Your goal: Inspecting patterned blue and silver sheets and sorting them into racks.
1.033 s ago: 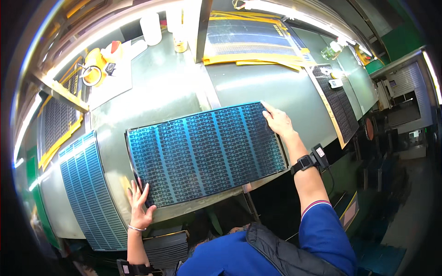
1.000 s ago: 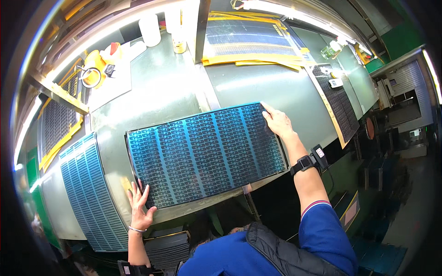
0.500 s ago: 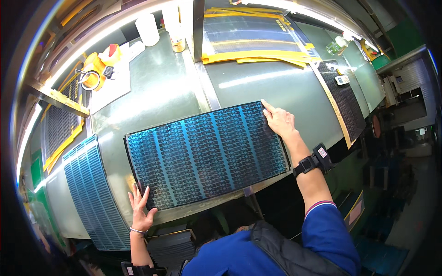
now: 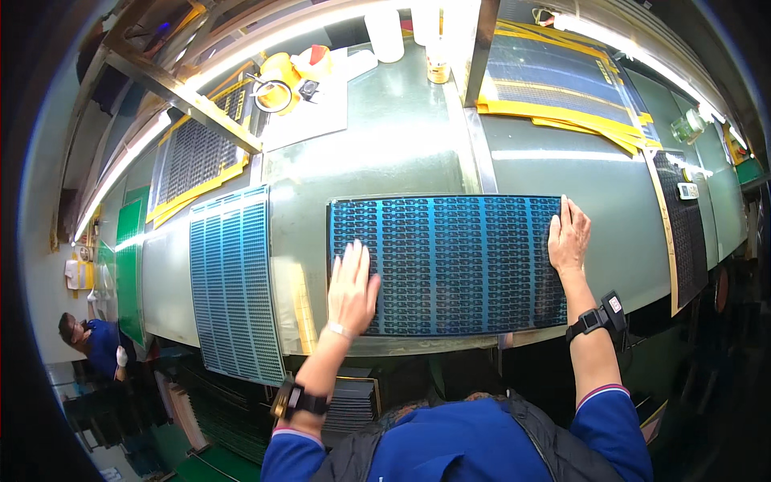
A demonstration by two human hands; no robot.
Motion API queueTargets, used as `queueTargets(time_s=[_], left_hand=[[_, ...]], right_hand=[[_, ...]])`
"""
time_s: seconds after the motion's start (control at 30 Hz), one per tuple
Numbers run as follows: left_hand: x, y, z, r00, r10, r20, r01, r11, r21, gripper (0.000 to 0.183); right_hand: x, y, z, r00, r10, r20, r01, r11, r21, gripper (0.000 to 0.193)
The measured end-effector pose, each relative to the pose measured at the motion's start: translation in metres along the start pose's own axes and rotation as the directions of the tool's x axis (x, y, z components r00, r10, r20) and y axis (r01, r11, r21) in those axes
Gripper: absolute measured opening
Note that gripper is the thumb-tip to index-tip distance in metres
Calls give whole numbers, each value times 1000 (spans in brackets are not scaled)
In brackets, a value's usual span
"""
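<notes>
- Clock being read from the panel's middle, 12 pointing away from the wearer.
- Blue patterned panel (image 4: 450, 269) is lying on the table (image 4: 401, 165), its long near side running just inside the table's front edge.
- Left hand (image 4: 352, 296), between 8 and 9 o'clock, is resting palm down over the panel's left end; fingers are stretching nearly straight, close together, thumb standing apart, closing on nothing.
- Right hand (image 4: 571, 239), between 2 and 3, is lying along the right side near the far corner; fingers are reaching straight, uncurled. Cannot tell whether any tip is hooking under.
- Second blue panel (image 4: 231, 281) is lying at 9 o'clock, well apart.
- Yellow-edged sheets (image 4: 554, 92) are lying near 1; dark patterned sheet (image 4: 683, 229) at 3.
- Co-worker (image 4: 103, 345) is standing far off, between 8 and 9.
- My reading: hands are steadying or squaring the panel. Any next move is probably calling for even contact at both ends; lifting would need a firmer hold.
</notes>
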State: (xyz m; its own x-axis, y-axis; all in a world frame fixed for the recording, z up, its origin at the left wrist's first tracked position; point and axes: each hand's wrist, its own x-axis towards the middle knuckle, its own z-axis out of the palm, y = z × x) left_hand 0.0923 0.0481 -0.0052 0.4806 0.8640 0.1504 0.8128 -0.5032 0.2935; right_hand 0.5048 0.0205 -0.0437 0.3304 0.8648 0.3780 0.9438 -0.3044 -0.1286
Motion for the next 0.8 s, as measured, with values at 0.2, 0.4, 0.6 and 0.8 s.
queueTargets(time_s=[0.2, 0.4, 0.6, 0.8], left_hand=[[66, -51, 36, 982, -86, -169, 104, 989, 104, 49], [67, -58, 37, 968, -126, -216, 147, 986, 84, 44], [71, -57, 41, 968, -134, -211, 161, 980, 118, 43], [70, -53, 42, 968, -140, -208, 166, 980, 114, 42]], right_hand=[[-5, 10, -2, 999, 39, 24, -39, 999, 10, 43], [-25, 49, -28, 938, -151, 314, 64, 961, 270, 88], [-92, 91, -96, 816, -133, 563, -85, 935, 344, 107], [-109, 92, -101, 856, -157, 492, -26, 939, 344, 94]])
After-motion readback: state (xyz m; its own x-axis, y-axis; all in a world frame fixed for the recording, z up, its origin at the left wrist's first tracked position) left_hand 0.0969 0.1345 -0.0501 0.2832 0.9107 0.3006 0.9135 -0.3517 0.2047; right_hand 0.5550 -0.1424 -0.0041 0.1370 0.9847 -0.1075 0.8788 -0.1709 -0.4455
